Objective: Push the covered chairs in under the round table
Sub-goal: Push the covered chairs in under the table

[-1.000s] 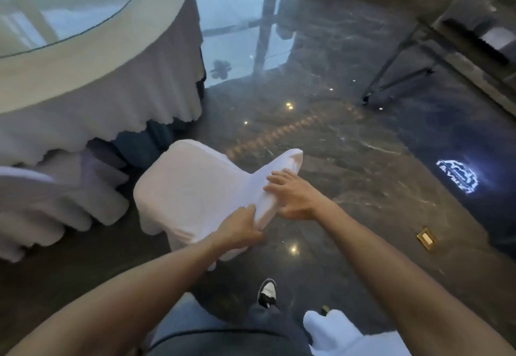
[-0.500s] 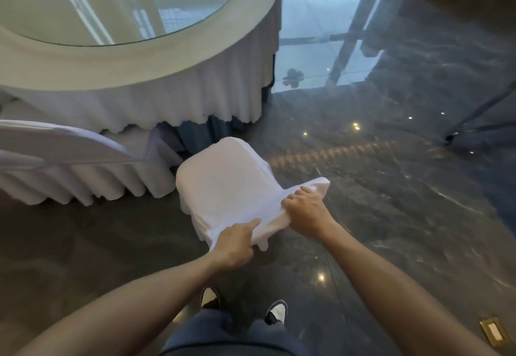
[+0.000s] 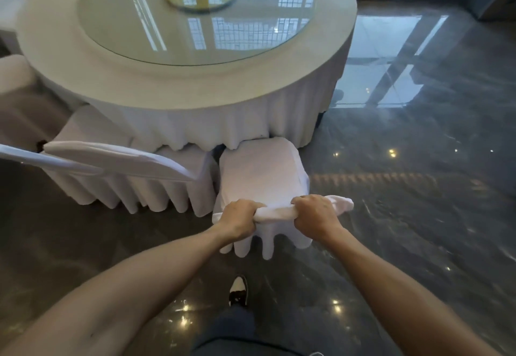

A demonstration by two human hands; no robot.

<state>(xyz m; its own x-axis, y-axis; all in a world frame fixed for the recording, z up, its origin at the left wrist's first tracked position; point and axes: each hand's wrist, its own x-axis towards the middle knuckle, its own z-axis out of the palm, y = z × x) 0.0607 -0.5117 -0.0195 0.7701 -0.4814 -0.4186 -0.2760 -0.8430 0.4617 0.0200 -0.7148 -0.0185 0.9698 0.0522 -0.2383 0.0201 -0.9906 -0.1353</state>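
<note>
A chair in a white cover (image 3: 262, 172) stands in front of me, its seat's far edge just under the hanging cloth of the round table (image 3: 195, 95). My left hand (image 3: 241, 217) and my right hand (image 3: 317, 213) both grip the top of its backrest, fingers wrapped around the fabric. A second covered chair (image 3: 120, 171) stands to the left, its seat tucked under the tablecloth and its backrest toward me. The table has a white skirted cloth and a round glass turntable (image 3: 195, 12) on top.
A third covered chair (image 3: 16, 98) stands at the far left by the table. Dark polished marble floor (image 3: 405, 216) stretches to the right and toward me. My shoe (image 3: 238, 290) is on the floor below the held chair. Glass doors lie at the back right.
The chair I hold has swung round to face the table and moved toward it, its seat now meeting the tablecloth. Both hands kept their grip on the backrest. I stepped closer.
</note>
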